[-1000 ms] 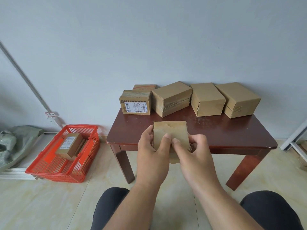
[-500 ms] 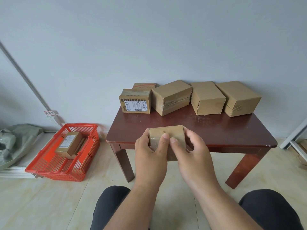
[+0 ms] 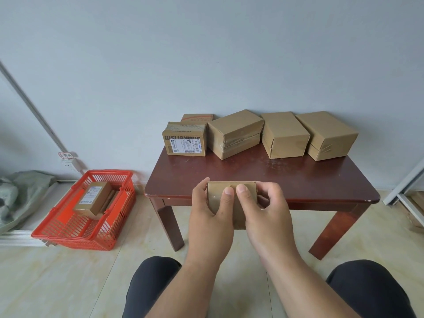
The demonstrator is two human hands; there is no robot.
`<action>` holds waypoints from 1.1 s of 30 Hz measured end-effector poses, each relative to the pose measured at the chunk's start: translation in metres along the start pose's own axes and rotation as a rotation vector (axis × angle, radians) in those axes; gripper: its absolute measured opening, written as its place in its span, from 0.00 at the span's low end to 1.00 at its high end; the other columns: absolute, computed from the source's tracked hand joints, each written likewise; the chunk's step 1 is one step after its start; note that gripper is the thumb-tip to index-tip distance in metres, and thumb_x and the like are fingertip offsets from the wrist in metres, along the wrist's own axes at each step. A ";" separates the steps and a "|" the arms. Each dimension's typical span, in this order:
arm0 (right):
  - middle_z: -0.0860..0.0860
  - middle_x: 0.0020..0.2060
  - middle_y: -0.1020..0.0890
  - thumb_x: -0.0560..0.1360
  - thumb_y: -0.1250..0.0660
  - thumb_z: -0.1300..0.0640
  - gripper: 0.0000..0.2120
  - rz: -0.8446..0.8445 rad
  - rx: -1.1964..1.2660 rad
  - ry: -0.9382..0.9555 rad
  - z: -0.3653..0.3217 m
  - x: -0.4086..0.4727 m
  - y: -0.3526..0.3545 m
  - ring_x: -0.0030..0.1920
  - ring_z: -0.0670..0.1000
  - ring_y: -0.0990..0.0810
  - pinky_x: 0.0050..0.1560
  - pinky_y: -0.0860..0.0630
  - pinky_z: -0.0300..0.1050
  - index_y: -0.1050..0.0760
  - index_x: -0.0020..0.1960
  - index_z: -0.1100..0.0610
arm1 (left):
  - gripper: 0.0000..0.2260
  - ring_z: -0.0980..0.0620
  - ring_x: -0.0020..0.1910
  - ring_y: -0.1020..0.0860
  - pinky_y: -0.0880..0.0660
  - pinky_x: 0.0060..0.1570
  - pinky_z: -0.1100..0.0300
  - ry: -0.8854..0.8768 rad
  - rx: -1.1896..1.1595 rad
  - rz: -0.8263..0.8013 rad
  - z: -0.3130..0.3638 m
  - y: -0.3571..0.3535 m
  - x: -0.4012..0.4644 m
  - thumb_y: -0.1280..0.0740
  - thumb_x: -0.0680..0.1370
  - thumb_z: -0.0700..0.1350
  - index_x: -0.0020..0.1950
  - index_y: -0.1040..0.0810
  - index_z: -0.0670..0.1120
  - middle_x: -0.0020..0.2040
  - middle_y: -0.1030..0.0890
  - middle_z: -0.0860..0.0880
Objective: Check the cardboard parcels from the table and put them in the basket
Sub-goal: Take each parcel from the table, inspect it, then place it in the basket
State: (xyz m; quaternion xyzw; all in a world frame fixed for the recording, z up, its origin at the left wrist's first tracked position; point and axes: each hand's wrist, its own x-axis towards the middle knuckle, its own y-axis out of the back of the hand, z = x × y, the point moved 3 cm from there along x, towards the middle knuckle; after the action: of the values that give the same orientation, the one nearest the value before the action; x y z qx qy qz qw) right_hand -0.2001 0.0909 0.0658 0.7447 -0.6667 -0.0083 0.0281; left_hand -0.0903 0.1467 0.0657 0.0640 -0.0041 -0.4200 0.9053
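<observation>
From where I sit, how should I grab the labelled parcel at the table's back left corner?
Grip the labelled parcel across its two short side faces, reaching over its top from the front. Its left side is free, but the tilted parcel crowds its right, so slide it forward first if fingers won't fit.

Desk (image 3: 298,180): dark red-brown wood, glossy lacquer. Parcels (image 3: 284,134): matt brown cardboard, partly wrapped in shiny clear tape. Basket (image 3: 110,239): orange-red plastic lattice. Floor (image 3: 57,283): smooth, pale, glossy tile.
</observation>
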 end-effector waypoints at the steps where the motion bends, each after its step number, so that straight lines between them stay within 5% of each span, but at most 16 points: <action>1: 0.42 0.54 0.18 0.78 0.26 0.45 0.09 0.005 -0.018 0.016 0.001 -0.002 0.000 0.52 0.33 0.21 0.49 0.25 0.32 0.25 0.53 0.42 | 0.18 0.69 0.50 0.20 0.23 0.42 0.72 0.000 0.001 -0.006 0.001 0.000 0.000 0.32 0.82 0.56 0.71 0.30 0.60 0.56 0.19 0.60; 4: 0.41 0.56 0.19 0.78 0.27 0.45 0.09 0.015 -0.023 0.025 0.004 -0.001 0.001 0.54 0.30 0.22 0.48 0.26 0.27 0.26 0.55 0.41 | 0.16 0.69 0.48 0.20 0.25 0.38 0.73 -0.035 -0.011 -0.019 0.004 0.000 0.000 0.31 0.82 0.55 0.69 0.29 0.58 0.54 0.19 0.60; 7: 0.43 0.64 0.21 0.79 0.28 0.41 0.22 -0.009 0.075 -0.098 0.004 0.003 0.001 0.61 0.40 0.20 0.57 0.20 0.42 0.27 0.70 0.44 | 0.15 0.64 0.50 0.17 0.20 0.44 0.66 -0.088 -0.020 -0.023 0.003 -0.002 -0.003 0.29 0.82 0.50 0.65 0.28 0.58 0.52 0.16 0.60; 10: 0.42 0.64 0.20 0.80 0.32 0.38 0.25 -0.065 0.143 -0.240 0.000 0.006 -0.001 0.60 0.45 0.18 0.46 0.21 0.44 0.29 0.75 0.42 | 0.16 0.59 0.54 0.16 0.16 0.53 0.48 -0.104 -0.020 -0.033 -0.001 -0.004 -0.005 0.27 0.81 0.49 0.66 0.27 0.58 0.54 0.16 0.63; 13: 0.41 0.59 0.18 0.82 0.34 0.40 0.21 -0.158 0.195 -0.324 -0.002 0.005 -0.003 0.56 0.46 0.16 0.43 0.23 0.44 0.31 0.74 0.37 | 0.15 0.56 0.56 0.16 0.17 0.55 0.42 -0.089 -0.055 -0.024 -0.004 -0.003 -0.005 0.29 0.81 0.50 0.66 0.27 0.58 0.56 0.16 0.61; 16: 0.37 0.55 0.17 0.82 0.34 0.45 0.19 -0.178 0.173 -0.275 0.001 0.004 -0.004 0.52 0.40 0.16 0.48 0.22 0.44 0.31 0.72 0.36 | 0.18 0.59 0.62 0.19 0.19 0.62 0.48 -0.053 -0.069 -0.039 -0.003 -0.003 -0.005 0.32 0.83 0.55 0.72 0.30 0.60 0.60 0.18 0.61; 18: 0.35 0.51 0.15 0.81 0.32 0.48 0.18 -0.188 0.151 -0.231 0.002 0.001 -0.006 0.50 0.35 0.16 0.53 0.20 0.45 0.30 0.70 0.36 | 0.28 0.59 0.66 0.22 0.24 0.69 0.52 0.031 -0.067 -0.068 -0.003 -0.002 -0.003 0.34 0.82 0.62 0.80 0.36 0.58 0.65 0.20 0.62; 21: 0.35 0.53 0.14 0.78 0.33 0.45 0.20 -0.210 0.123 -0.213 0.000 -0.003 -0.007 0.54 0.37 0.15 0.63 0.19 0.54 0.25 0.70 0.40 | 0.38 0.56 0.68 0.22 0.25 0.70 0.49 0.080 -0.049 -0.106 -0.002 0.000 0.000 0.37 0.72 0.68 0.82 0.38 0.62 0.67 0.19 0.60; 25: 0.35 0.50 0.13 0.82 0.36 0.56 0.17 -0.218 0.125 -0.209 0.000 -0.004 -0.005 0.49 0.37 0.15 0.50 0.16 0.46 0.24 0.65 0.39 | 0.18 0.62 0.61 0.19 0.22 0.62 0.59 0.046 -0.017 -0.139 0.000 0.001 0.003 0.36 0.82 0.52 0.72 0.28 0.63 0.60 0.16 0.64; 27: 0.35 0.50 0.13 0.81 0.35 0.57 0.17 -0.194 0.085 -0.208 0.003 -0.003 -0.003 0.49 0.37 0.15 0.51 0.16 0.47 0.25 0.66 0.40 | 0.19 0.65 0.58 0.19 0.21 0.55 0.65 0.030 -0.021 -0.124 -0.001 0.000 0.002 0.36 0.83 0.44 0.72 0.29 0.61 0.58 0.16 0.64; 30: 0.37 0.49 0.14 0.81 0.31 0.54 0.14 -0.141 0.066 -0.192 0.003 0.002 0.000 0.46 0.35 0.16 0.40 0.18 0.36 0.25 0.64 0.41 | 0.21 0.66 0.55 0.18 0.21 0.47 0.70 0.022 -0.036 -0.090 -0.002 -0.002 -0.001 0.32 0.83 0.43 0.74 0.30 0.56 0.57 0.15 0.62; 33: 0.35 0.49 0.14 0.79 0.28 0.49 0.14 -0.123 0.026 -0.158 0.003 0.003 0.001 0.48 0.37 0.15 0.53 0.15 0.49 0.25 0.63 0.40 | 0.16 0.69 0.49 0.18 0.24 0.39 0.74 0.046 -0.053 -0.060 0.000 -0.001 0.001 0.31 0.83 0.43 0.68 0.28 0.55 0.53 0.15 0.61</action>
State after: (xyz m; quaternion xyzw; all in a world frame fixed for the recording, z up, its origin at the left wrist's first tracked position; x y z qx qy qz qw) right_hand -0.2008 0.0881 0.0629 0.7816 -0.6200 -0.0599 -0.0349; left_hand -0.0900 0.1453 0.0652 0.0500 0.0299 -0.4454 0.8934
